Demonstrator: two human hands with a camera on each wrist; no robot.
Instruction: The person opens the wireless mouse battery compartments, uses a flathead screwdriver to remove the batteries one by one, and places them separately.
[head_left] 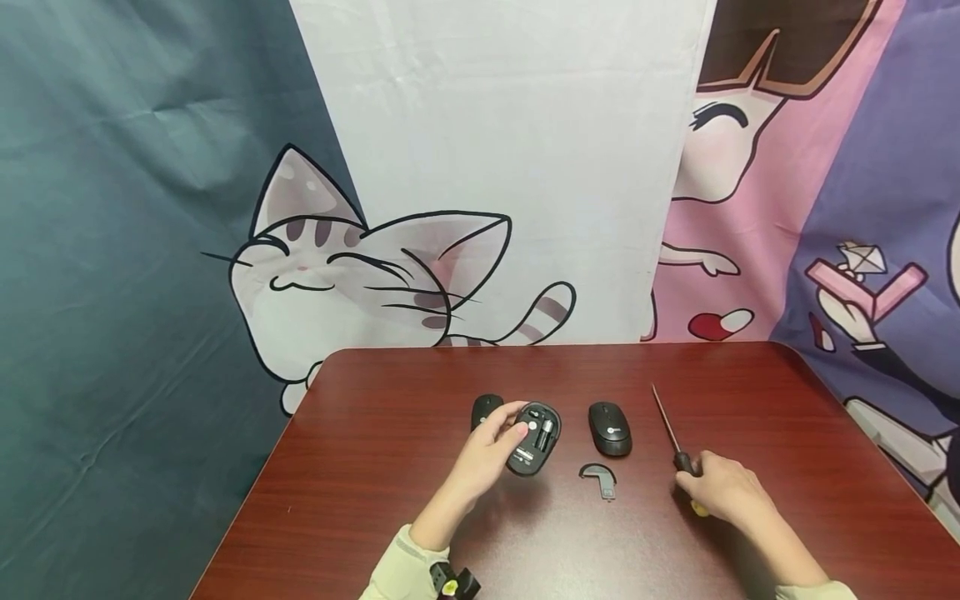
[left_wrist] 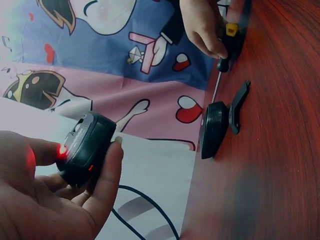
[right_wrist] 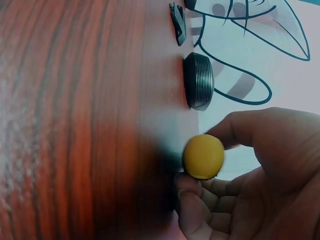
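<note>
My left hand (head_left: 480, 457) holds a black computer mouse (head_left: 531, 457) above the table, thumb on its underside and fingers behind. The underside faces me with the battery compartment uncovered and a battery (head_left: 546, 431) inside. In the left wrist view, red light shines from the mouse (left_wrist: 90, 147) onto the thumb. On the right, my right hand (head_left: 731, 490) grips a screwdriver (head_left: 682, 463) by its dark handle, low over the table, its long shaft pointing away. The handle's yellow end (right_wrist: 203, 156) shows in the right wrist view.
Between the hands a second black mouse (head_left: 610, 429) lies right side up. Nearer me is a mouse's battery cover (head_left: 607, 485). Another black mouse (head_left: 486, 406) is partly hidden behind my left hand. A printed cloth (head_left: 510, 150) hangs behind the brown table (head_left: 360, 467).
</note>
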